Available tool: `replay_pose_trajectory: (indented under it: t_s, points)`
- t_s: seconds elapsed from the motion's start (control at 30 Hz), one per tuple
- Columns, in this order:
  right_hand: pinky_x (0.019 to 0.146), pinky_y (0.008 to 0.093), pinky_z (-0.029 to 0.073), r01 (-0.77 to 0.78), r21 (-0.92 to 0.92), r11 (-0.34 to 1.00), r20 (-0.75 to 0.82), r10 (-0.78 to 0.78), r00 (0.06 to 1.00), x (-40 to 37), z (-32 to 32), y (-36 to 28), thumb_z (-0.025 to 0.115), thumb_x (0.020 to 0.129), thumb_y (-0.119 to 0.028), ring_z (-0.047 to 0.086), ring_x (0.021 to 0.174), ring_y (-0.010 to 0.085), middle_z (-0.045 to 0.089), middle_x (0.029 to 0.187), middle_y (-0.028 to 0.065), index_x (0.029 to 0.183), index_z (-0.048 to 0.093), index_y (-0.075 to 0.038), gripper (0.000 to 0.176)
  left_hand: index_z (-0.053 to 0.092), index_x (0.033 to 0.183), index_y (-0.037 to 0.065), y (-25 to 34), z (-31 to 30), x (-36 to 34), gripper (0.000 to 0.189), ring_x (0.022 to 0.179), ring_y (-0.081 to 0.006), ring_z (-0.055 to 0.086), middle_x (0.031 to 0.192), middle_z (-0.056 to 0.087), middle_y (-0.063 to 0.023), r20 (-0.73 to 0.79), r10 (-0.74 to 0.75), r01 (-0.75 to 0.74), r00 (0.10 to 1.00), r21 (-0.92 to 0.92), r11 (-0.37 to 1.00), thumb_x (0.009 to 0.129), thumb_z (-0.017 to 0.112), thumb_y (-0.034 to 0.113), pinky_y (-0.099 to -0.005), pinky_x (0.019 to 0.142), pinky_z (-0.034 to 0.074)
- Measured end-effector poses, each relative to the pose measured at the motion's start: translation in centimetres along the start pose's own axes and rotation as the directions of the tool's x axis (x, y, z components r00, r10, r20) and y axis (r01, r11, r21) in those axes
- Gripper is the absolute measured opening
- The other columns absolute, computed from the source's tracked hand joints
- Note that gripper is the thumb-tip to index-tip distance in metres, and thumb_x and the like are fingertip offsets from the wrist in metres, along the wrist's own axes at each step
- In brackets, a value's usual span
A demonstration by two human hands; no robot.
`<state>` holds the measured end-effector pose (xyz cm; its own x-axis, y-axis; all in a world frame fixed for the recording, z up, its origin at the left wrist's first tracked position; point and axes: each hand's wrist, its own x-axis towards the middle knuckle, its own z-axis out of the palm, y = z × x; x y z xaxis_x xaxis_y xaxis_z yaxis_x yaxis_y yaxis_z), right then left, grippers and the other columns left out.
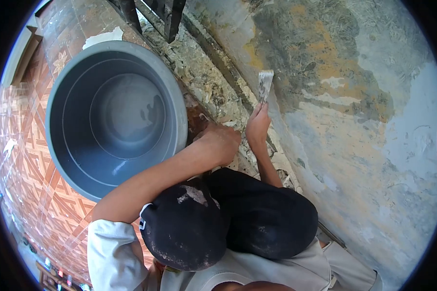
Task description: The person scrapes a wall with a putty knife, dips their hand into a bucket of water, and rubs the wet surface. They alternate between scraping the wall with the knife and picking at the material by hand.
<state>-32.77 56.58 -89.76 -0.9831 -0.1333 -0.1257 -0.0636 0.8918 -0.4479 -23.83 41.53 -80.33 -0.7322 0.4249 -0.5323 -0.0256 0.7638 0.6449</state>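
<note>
My right hand [258, 125] grips a scraper [265, 85], a flat blade with whitish and dark smears, held against or close to the lower wall [325, 97]. The wall has patches of peeled paint, grey, ochre and white. My left hand [221, 141] is closed, its back towards me, low over the flakes of debris [216, 82] along the wall's foot. Its fingertips are hidden, so I cannot make out what it holds. Just left of that hand stands a large grey plastic tub [182, 111] with a little whitish liquid at its bottom.
Patterned reddish floor tiles [31, 150], partly under clear plastic sheeting, lie left of the tub. Dark legs of some furniture [174, 19] stand at the top by the wall. My bent knees in black trousers [262, 213] are below my hands.
</note>
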Motion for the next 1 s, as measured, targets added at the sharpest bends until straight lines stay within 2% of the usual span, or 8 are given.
replay_pose_trajectory:
  t_s: [0.07,0.27,0.5,0.6,0.7,0.8,0.93,1.0]
  points:
    - [0.061,0.0552,0.040,0.064,-0.014,0.998,-0.008,-0.064,0.998,1.3,0.1,-0.7,0.038,0.100,-0.020,0.058,0.070,0.0489,0.057,0.070,0.0306,0.102,0.048,0.003,0.025,0.057,0.113,0.001,0.0,-0.2,-0.1,0.034,0.105,-0.0369,0.059,0.102,0.064,-0.0198,0.008,-0.007,0.007,1.000,0.037,0.999,0.089,0.055,0.026,-0.0524,0.091,0.042]
    - [0.058,0.0536,0.038,0.053,0.060,0.997,-0.122,-0.045,0.991,-0.3,1.2,0.6,0.039,0.100,-0.018,0.055,0.065,0.0483,0.053,0.065,0.0280,0.097,0.047,0.003,0.023,0.058,0.110,0.001,0.0,-0.2,-0.2,0.033,0.100,-0.0364,0.061,0.101,0.064,-0.0196,0.015,0.004,-0.005,1.000,0.036,0.999,0.090,0.055,0.026,-0.0513,0.088,0.042]
    - [0.054,0.0507,0.037,-0.019,0.112,0.993,-0.121,0.033,0.992,-0.5,0.4,-0.4,0.040,0.100,-0.021,0.054,0.058,0.0445,0.054,0.063,0.0269,0.097,0.051,0.004,0.027,0.059,0.105,0.000,0.0,-0.2,-0.1,0.030,0.100,-0.0360,0.061,0.098,0.065,-0.0193,-0.013,0.006,-0.006,1.000,0.023,1.000,0.089,0.056,0.026,-0.0506,0.087,0.043]
    - [0.055,0.0509,0.037,0.045,0.108,0.993,-0.131,-0.030,0.991,0.1,1.1,-0.5,0.040,0.100,-0.021,0.055,0.061,0.0452,0.055,0.066,0.0278,0.099,0.051,0.004,0.028,0.059,0.107,0.001,0.0,0.1,-0.2,0.032,0.100,-0.0370,0.061,0.097,0.065,-0.0198,-0.047,0.012,-0.010,0.999,0.024,1.000,0.089,0.056,0.027,-0.0511,0.088,0.043]
    - [0.056,0.0513,0.038,-0.010,0.084,0.996,-0.106,0.018,0.994,-0.6,0.1,0.2,0.040,0.100,-0.021,0.056,0.063,0.0461,0.056,0.068,0.0286,0.101,0.050,0.005,0.028,0.058,0.108,0.000,-0.2,-0.1,-0.4,0.034,0.099,-0.0379,0.062,0.097,0.064,-0.0209,-0.055,0.005,-0.004,0.998,0.020,1.000,0.089,0.056,0.028,-0.0515,0.088,0.045]
    - [0.057,0.0516,0.039,0.141,0.107,0.984,-0.136,-0.126,0.983,1.5,0.9,-0.5,0.040,0.100,-0.021,0.056,0.064,0.0465,0.056,0.068,0.0288,0.102,0.050,0.005,0.028,0.058,0.110,0.000,0.0,0.2,-0.4,0.036,0.098,-0.0389,0.062,0.097,0.064,-0.0219,-0.067,0.032,-0.028,0.997,0.059,0.998,0.089,0.056,0.029,-0.0524,0.087,0.045]
    - [0.059,0.0511,0.040,-0.075,0.104,0.992,-0.058,0.081,0.995,-0.5,0.4,-0.2,0.037,0.100,-0.019,0.056,0.064,0.0464,0.056,0.067,0.0275,0.105,0.048,0.003,0.024,0.056,0.112,0.000,-0.5,-0.2,-0.4,0.037,0.098,-0.0404,0.061,0.098,0.064,-0.0226,-0.078,0.004,-0.001,0.997,0.040,0.999,0.090,0.056,0.029,-0.0525,0.088,0.045]
    - [0.058,0.0522,0.039,-0.017,0.073,0.997,-0.048,0.021,0.999,0.3,0.7,0.0,0.037,0.100,-0.019,0.056,0.062,0.0456,0.056,0.067,0.0269,0.105,0.048,0.002,0.025,0.055,0.113,0.000,-0.4,0.5,-0.1,0.037,0.099,-0.0409,0.061,0.099,0.063,-0.0230,-0.084,0.002,0.001,0.996,0.037,0.999,0.091,0.055,0.029,-0.0519,0.088,0.045]
